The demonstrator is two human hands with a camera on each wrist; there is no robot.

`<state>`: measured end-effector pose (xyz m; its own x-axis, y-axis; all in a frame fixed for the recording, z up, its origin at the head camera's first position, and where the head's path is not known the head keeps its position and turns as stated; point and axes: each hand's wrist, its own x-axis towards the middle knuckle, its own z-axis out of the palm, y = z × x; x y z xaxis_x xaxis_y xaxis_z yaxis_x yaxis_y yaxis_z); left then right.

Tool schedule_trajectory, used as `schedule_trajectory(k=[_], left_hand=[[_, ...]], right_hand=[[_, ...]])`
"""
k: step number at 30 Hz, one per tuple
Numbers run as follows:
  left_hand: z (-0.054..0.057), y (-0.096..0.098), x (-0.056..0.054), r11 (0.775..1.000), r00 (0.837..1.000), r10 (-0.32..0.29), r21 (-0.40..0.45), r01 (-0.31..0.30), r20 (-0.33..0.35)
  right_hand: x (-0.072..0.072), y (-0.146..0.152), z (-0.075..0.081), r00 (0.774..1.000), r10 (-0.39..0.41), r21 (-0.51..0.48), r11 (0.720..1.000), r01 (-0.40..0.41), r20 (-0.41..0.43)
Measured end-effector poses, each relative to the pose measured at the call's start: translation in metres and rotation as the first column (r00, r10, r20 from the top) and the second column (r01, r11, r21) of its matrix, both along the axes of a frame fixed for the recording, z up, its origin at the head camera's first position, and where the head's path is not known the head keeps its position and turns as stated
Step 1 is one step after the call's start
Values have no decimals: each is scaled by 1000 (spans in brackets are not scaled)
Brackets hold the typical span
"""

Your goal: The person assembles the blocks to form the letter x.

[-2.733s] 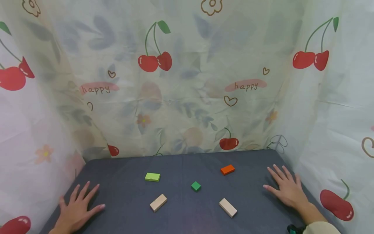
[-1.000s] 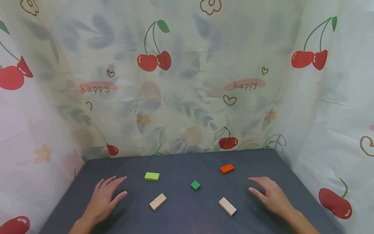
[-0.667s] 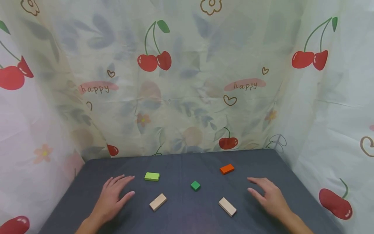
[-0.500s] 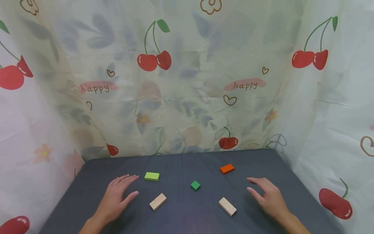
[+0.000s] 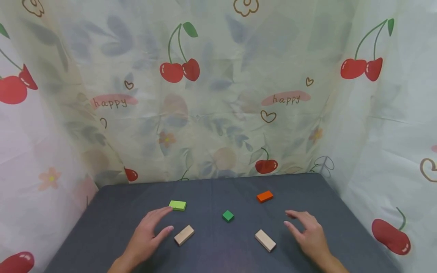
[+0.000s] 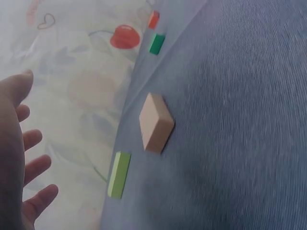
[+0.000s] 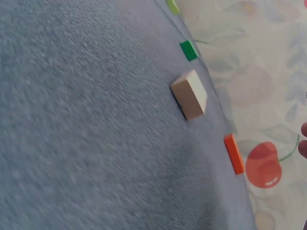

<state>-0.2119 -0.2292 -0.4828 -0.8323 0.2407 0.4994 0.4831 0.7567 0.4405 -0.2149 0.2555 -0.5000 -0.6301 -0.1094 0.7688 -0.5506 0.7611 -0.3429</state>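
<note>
My left hand (image 5: 146, 236) hovers over the left part of the table, thumb apart from the fingers and nothing held. Its fingertips overlap the corner of a lime green block (image 5: 177, 205) in the head view. Just right of the thumb lies a plain wooden block (image 5: 184, 235), also large in the left wrist view. On the other side, my right hand (image 5: 308, 235) is held with thumb and fingers parted and holds nothing. Left of it lies a second, paler wooden block (image 5: 265, 240). An orange block (image 5: 264, 196) rests farther back, and a small green block (image 5: 228, 216) sits mid-table.
A dark grey cloth covers the table (image 5: 211, 258). Behind it and along both sides hangs a pale curtain (image 5: 211, 132) printed with cherries, flowers and the word "happy". The blocks lie apart from one another.
Both hands were spread flat near the table's side edges and have come inward. Over the last second the left hand moved right toward the lime and wooden blocks, the right hand slightly left. No block has moved.
</note>
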Motion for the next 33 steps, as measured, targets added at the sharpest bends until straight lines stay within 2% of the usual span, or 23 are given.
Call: schedule_trajectory(k=[11, 15, 21, 26, 30, 33], left_hand=[[-6, 26, -2, 997, 999, -47, 62, 47, 0], [-8, 36, -6, 994, 997, -70, 89, 68, 18], [-11, 47, -14, 984, 992, -124, 132, 122, 8], [-17, 59, -21, 976, 990, -137, 166, 140, -29], [-20, 69, -24, 966, 991, -132, 220, 132, -14], [-21, 76, -25, 958, 991, -133, 258, 125, 12]], right_hand=[[3, -16, -10, 997, -16, -49, 999, 20, 69], [4, -20, -13, 993, -32, -52, 998, 38, 111], [4, -26, -16, 984, -18, -39, 999, 25, 178], [3, -30, -20, 973, -4, -38, 999, 13, 231], [3, -33, -22, 957, 8, -53, 999, 8, 288], [1, -37, -22, 937, 11, -50, 999, 8, 350]])
